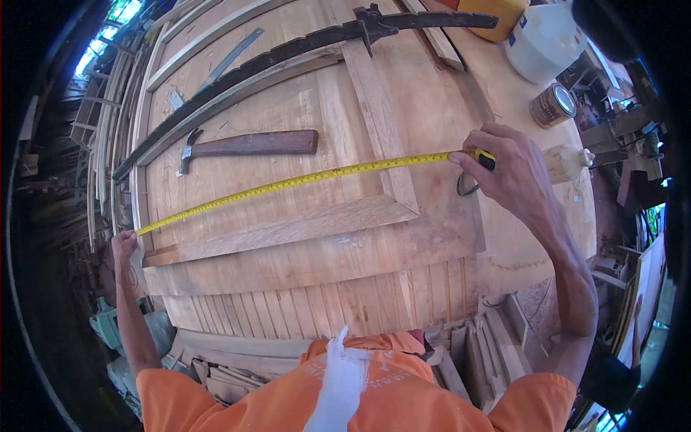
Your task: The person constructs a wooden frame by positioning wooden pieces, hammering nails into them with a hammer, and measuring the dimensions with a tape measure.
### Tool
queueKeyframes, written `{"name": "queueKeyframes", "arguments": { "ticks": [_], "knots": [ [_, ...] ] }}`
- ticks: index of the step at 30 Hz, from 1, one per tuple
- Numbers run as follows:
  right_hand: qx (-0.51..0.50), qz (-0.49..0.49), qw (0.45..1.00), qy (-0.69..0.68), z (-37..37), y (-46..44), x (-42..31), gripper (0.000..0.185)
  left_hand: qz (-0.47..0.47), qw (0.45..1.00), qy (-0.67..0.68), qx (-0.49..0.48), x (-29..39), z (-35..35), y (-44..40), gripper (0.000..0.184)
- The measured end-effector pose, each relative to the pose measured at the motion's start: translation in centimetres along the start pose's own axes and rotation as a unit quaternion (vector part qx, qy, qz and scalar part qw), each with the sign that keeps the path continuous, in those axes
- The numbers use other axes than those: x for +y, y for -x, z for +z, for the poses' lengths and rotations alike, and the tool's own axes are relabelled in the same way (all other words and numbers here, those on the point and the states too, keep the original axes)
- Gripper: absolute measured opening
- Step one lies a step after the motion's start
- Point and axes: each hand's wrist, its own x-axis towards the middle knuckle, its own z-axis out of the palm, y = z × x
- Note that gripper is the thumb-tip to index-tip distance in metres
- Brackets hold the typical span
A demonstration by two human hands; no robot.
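A yellow tape measure [288,183] is stretched across a wooden frame [288,230] on the workbench. At its far left end, my left hand [125,245] is closed on the blade's tip near the frame's left edge. The tape's case is in my right hand [507,162], whose fingers wrap round it beyond the frame's right side piece, with the thumb at the blade. A claw hammer [255,144] with a dark wooden handle lies just above the tape. Higher up, a long dark metal bar clamp [288,52] crosses the frame.
A metal ruler [234,56] lies behind the clamp. At the back right stand a white bucket [545,45], a yellow container [504,20] and a small can [553,106]. A clear bottle [567,163] lies beside my right wrist. Wood strips [108,144] are stacked at the left.
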Motion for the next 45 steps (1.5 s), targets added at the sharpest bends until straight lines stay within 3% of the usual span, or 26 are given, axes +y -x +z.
{"name": "queueKeyframes", "arguments": {
  "ticks": [17,45],
  "knots": [
    [0.003,0.0,1.0,0.001,-0.1,-0.2,-0.5,0.03,-0.01,0.999,0.008,0.05,1.1,1.0,1.4,0.018],
    [0.014,-0.022,0.998,0.06,0.4,0.0,0.0,0.033,0.009,0.999,0.028,-0.022,1.4,0.4,1.9,0.025]
  ]
}}
